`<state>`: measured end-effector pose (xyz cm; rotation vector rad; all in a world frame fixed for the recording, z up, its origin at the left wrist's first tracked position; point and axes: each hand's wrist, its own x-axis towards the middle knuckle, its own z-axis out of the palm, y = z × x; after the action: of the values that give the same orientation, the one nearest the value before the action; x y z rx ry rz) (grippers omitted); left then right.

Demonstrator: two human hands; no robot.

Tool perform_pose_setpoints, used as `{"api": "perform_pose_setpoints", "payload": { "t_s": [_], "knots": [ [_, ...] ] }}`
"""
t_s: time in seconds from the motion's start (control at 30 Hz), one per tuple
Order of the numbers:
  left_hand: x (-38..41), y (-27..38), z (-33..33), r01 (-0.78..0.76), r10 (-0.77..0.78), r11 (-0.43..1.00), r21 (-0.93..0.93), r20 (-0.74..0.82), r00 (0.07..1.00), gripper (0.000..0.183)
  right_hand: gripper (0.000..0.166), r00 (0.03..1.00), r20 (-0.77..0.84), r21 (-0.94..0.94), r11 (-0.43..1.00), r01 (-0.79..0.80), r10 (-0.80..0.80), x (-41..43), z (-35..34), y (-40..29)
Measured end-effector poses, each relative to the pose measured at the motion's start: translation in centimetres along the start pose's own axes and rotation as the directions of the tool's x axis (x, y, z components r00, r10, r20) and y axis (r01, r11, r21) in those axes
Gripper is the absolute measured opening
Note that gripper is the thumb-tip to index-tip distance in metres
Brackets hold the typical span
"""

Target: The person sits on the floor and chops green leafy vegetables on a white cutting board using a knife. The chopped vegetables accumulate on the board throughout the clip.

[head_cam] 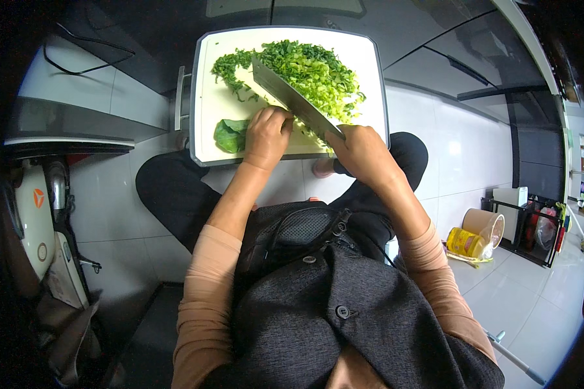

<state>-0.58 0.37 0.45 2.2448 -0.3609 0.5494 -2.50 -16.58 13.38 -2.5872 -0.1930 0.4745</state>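
A white cutting board (pixel 209 102) with a dark rim lies before me above my knees. My right hand (pixel 365 150) grips the handle end of a broad-bladed cleaver (pixel 292 95), its blade pointing up and to the left. Chopped leafy greens (pixel 316 73) are heaped beyond and right of the blade, darker at the back and paler near the front. My left hand (pixel 269 133) holds down leafy greens close to the blade, fingers curled; a whole green leaf (pixel 230 136) sticks out to its left. The bunch under the fingers is mostly hidden.
Dark cabinet fronts (pixel 443 44) stand beyond the board, with a metal handle (pixel 180 97) at its left. On the tiled floor at right are a yellow oil bottle (pixel 465 243), a tipped-over bin (pixel 486 226) and a black rack (pixel 528 233). A pale appliance (pixel 36 219) stands at far left.
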Motion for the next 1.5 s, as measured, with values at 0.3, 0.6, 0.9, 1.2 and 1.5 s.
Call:
{"api": "perform_pose_setpoints", "payload": {
  "t_s": [0.3,0.6,0.9,1.2,1.5],
  "knots": [
    [0.0,0.0,0.1,-0.035,0.035,0.999,0.014,0.005,0.999,0.013,0.030,0.998,0.031,-0.059,0.997,-0.058,0.060,-0.2,0.1,0.0],
    [-0.4,-0.6,0.7,-0.064,0.063,0.998,0.027,0.005,0.998,0.014,0.028,0.999,0.051,-0.184,0.983,0.009,0.001,1.3,2.2,-0.3],
    [-0.6,-0.5,0.6,-0.082,0.081,0.996,0.036,0.030,0.996,0.016,0.032,0.998,0.019,-0.158,0.986,-0.049,0.053,3.1,2.8,-1.1],
    [-0.2,0.6,-0.9,-0.184,0.173,0.961,0.208,0.069,0.982,0.015,0.030,1.000,0.012,-0.172,0.985,-0.023,0.026,3.9,2.9,-1.9],
    [-0.6,0.5,-0.8,-0.055,0.051,0.996,0.065,0.055,0.997,0.017,0.032,0.997,-0.006,-0.123,0.990,-0.076,0.076,2.4,2.4,-0.7]
  ]
}}
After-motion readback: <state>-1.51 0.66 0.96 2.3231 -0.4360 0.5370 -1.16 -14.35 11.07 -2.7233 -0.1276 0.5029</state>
